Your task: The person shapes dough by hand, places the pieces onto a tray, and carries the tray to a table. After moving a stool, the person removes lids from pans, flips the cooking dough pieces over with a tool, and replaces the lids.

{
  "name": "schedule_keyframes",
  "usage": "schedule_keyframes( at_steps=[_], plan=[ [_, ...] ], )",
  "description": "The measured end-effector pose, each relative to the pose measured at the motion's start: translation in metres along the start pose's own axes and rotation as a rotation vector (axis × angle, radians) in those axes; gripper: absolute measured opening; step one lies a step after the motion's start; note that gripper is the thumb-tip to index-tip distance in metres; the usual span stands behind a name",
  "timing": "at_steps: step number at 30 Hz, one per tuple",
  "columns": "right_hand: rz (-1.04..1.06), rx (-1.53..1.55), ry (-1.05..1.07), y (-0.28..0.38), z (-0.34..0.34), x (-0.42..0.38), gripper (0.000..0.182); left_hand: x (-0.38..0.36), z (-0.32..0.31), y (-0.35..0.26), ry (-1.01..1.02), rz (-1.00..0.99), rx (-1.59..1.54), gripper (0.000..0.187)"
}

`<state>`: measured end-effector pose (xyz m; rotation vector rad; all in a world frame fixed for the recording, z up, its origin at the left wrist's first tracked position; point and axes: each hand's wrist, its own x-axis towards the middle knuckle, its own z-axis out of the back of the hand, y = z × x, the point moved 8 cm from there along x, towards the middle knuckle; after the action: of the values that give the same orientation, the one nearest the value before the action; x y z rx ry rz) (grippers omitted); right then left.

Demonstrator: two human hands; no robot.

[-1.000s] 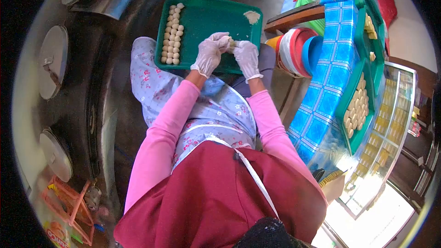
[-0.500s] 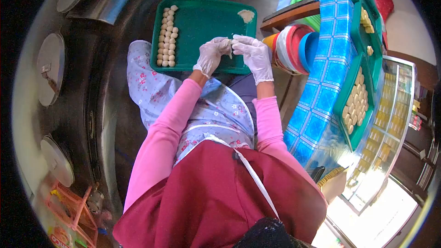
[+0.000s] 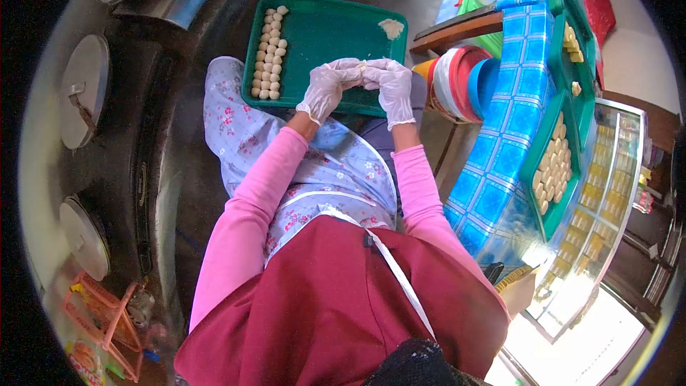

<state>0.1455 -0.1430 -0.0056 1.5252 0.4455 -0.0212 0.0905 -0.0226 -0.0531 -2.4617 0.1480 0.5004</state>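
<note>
Both of my hands wear thin white gloves and meet above the near edge of a green tray (image 3: 321,36). My left hand (image 3: 330,87) is closed, its fingertips pressed against those of my right hand (image 3: 394,87), also closed. A small bit of pale dough (image 3: 363,67) shows between the fingertips, mostly hidden by them. Several round dough balls (image 3: 270,57) sit in close rows along the tray's left side. A flattened, irregular dough piece (image 3: 391,28) lies in its far right corner.
To the right stand stacked round tubs (image 3: 457,86) and a blue basin (image 3: 484,89). Beyond them, a blue checked cloth (image 3: 511,143) carries more green trays, one with rows of shaped dough pieces (image 3: 552,168). Round lids (image 3: 84,93) line the left side.
My hands have drawn closer together, fingertips now meeting. Dough that hung below my left fingers is now mostly hidden. The whole view has shifted slightly.
</note>
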Motion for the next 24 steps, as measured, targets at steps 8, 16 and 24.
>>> schedule_keyframes(
  at_steps=[8, 16, 24],
  plan=[
    [0.489, -0.466, -0.139, 0.013, -0.013, -0.006, 0.015, -0.023, -0.020, -0.005, -0.044, -0.069, 0.024, 0.039],
    [-0.022, -0.073, 0.099, 0.002, -0.010, -0.003, 0.018, -0.034, 0.006, -0.021, -0.272, 0.021, 0.261, 0.031],
    [0.409, -0.320, 0.183, 0.040, -0.027, -0.021, 0.014, -0.022, 0.011, -0.003, -0.152, 0.121, -0.013, 0.015]
  ],
)
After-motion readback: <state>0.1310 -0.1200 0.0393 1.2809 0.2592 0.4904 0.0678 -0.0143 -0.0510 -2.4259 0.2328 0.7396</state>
